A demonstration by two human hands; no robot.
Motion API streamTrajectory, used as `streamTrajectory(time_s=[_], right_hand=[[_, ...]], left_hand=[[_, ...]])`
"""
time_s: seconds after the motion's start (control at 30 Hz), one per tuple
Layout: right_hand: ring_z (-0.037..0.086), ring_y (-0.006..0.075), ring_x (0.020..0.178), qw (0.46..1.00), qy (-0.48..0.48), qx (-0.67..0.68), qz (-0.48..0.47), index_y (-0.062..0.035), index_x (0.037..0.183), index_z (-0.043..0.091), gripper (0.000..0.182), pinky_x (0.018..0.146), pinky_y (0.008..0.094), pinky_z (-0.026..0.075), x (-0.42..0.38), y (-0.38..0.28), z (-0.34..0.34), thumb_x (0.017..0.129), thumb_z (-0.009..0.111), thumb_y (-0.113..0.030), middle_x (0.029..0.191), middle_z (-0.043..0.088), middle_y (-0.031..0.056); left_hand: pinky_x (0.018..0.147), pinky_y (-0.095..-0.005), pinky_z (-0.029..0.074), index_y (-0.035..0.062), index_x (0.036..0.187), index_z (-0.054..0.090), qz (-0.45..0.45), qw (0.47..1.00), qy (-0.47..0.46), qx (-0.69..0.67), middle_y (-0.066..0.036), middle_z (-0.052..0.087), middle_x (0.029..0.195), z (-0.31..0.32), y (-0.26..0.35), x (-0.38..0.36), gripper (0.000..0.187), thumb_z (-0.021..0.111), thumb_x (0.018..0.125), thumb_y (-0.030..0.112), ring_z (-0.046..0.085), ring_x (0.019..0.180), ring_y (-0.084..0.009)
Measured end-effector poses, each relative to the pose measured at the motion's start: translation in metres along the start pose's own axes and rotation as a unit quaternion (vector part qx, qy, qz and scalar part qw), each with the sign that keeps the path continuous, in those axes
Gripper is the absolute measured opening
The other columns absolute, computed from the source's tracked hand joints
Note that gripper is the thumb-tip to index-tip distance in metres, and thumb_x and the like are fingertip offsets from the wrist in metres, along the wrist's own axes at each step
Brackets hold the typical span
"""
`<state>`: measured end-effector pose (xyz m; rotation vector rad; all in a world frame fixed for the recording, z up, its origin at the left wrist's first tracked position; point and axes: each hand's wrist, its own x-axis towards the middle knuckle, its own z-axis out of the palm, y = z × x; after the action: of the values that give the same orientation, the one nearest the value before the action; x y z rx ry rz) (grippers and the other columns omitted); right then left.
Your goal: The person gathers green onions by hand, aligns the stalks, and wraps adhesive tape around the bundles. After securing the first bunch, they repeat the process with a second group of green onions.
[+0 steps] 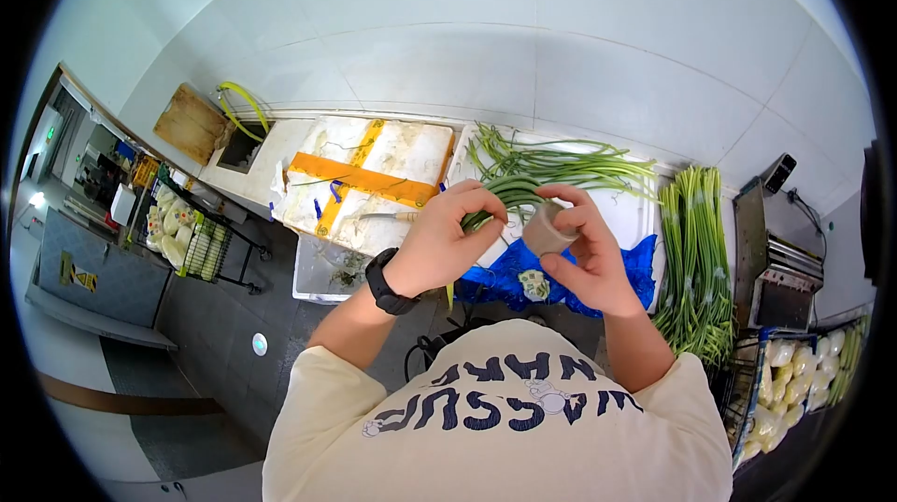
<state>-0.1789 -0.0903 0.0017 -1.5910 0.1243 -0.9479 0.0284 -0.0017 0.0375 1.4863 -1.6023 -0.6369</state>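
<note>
My left hand [453, 231] is closed around a bunch of garlic scapes [516, 190] above the worktop. A wide roll of tan tape [548, 229] is gripped by my right hand [595, 254], close beside the bunch. Behind both hands, loose garlic scapes [570, 162] lie spread on a white surface. Below my hands is a crumpled blue plastic bag [598, 276] with a pale printed patch. A knife [378, 216] rests to the left of my left hand, on a foam box [308, 198] crossed with orange tape.
Taped bundles of garlic scapes [696, 259] are stacked on the right. A white bin [318, 268] with scraps sits below the foam box. Farther left are a sink [241, 149], a yellow hose [245, 95] and a loaded cart [207, 248]. Crates of bagged produce [783, 380] stand lower right.
</note>
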Motion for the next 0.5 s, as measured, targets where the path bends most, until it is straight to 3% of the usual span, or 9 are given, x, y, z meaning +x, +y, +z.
streamTrajectory(time_s=[0.1, 0.2, 0.23, 0.33, 0.37, 0.43, 0.5], right_hand=[[0.048, 0.0209, 0.122, 0.999, 0.040, 0.020, 0.023, -0.0065, 0.102, 0.055, 0.034, 0.103, 0.0335, 0.036, 0.004, 0.006, -0.013, 0.076, 0.068, 0.011, 0.141, 0.043, 0.0158], [0.052, 0.0188, 0.117, 0.997, 0.049, 0.002, 0.060, -0.0053, 0.103, 0.057, 0.034, 0.096, 0.0301, 0.042, 0.018, 0.021, -0.028, 0.077, 0.065, 0.014, 0.139, 0.047, 0.0114], [0.052, 0.0182, 0.115, 0.996, 0.050, -0.003, 0.068, -0.0047, 0.105, 0.057, 0.030, 0.094, 0.0298, 0.044, 0.021, 0.025, -0.027, 0.080, 0.064, 0.011, 0.137, 0.048, 0.0108], [0.054, 0.0164, 0.111, 0.992, 0.046, -0.009, 0.119, -0.0030, 0.111, 0.057, 0.021, 0.089, 0.0291, 0.047, 0.030, 0.043, -0.020, 0.091, 0.060, 0.000, 0.134, 0.051, 0.0092], [0.054, 0.0159, 0.109, 0.988, 0.048, -0.007, 0.148, -0.0024, 0.114, 0.057, 0.019, 0.087, 0.0292, 0.048, 0.030, 0.052, -0.022, 0.094, 0.058, -0.006, 0.132, 0.051, 0.0089], [0.055, 0.0149, 0.104, 0.983, 0.034, -0.057, 0.174, -0.0005, 0.121, 0.056, 0.030, 0.085, 0.0285, 0.048, 0.026, 0.068, -0.023, 0.103, 0.048, -0.023, 0.131, 0.052, 0.0076], [0.055, 0.0130, 0.101, 0.979, 0.051, -0.038, 0.195, -0.0044, 0.114, 0.053, 0.017, 0.086, 0.0278, 0.048, 0.020, 0.084, -0.025, 0.098, 0.056, -0.010, 0.132, 0.052, 0.0086]], left_hand=[[0.075, -0.0322, 0.045, 0.0014, 0.116, 0.060, 0.045, 0.994, 0.077, -0.068, -0.009, 0.058, 0.090, 0.014, -0.010, -0.001, 0.030, 0.065, 0.086, 0.005, 0.056, 0.082, -0.0197], [0.076, -0.0328, 0.047, 0.0004, 0.127, 0.053, -0.107, 0.992, 0.044, -0.042, -0.011, 0.061, 0.096, 0.019, -0.020, -0.012, 0.041, 0.065, 0.088, 0.007, 0.058, 0.082, -0.0210], [0.076, -0.0391, 0.050, -0.0003, 0.124, 0.055, -0.088, 0.994, 0.048, 0.036, -0.019, 0.067, 0.100, 0.023, -0.029, -0.015, 0.040, 0.064, 0.091, 0.020, 0.065, 0.088, -0.0371], [0.074, -0.0370, 0.047, -0.0004, 0.120, 0.056, -0.103, 0.994, -0.009, 0.022, -0.016, 0.063, 0.089, 0.039, -0.091, -0.033, 0.034, 0.061, 0.095, 0.023, 0.059, 0.076, -0.0274], [0.074, -0.0423, 0.047, -0.0014, 0.113, 0.057, -0.166, 0.985, -0.056, 0.000, -0.021, 0.063, 0.087, 0.042, -0.111, -0.040, 0.033, 0.055, 0.098, 0.028, 0.061, 0.081, -0.0359], [0.075, -0.0461, 0.047, -0.0034, 0.104, 0.056, -0.213, 0.976, -0.040, 0.023, -0.025, 0.064, 0.089, 0.053, -0.147, -0.064, 0.032, 0.053, 0.097, 0.028, 0.061, 0.086, -0.0412], [0.076, -0.0485, 0.047, -0.0046, 0.099, 0.056, -0.265, 0.961, -0.050, 0.053, -0.027, 0.064, 0.087, 0.056, -0.175, -0.086, 0.033, 0.050, 0.097, 0.028, 0.060, 0.088, -0.0455]])
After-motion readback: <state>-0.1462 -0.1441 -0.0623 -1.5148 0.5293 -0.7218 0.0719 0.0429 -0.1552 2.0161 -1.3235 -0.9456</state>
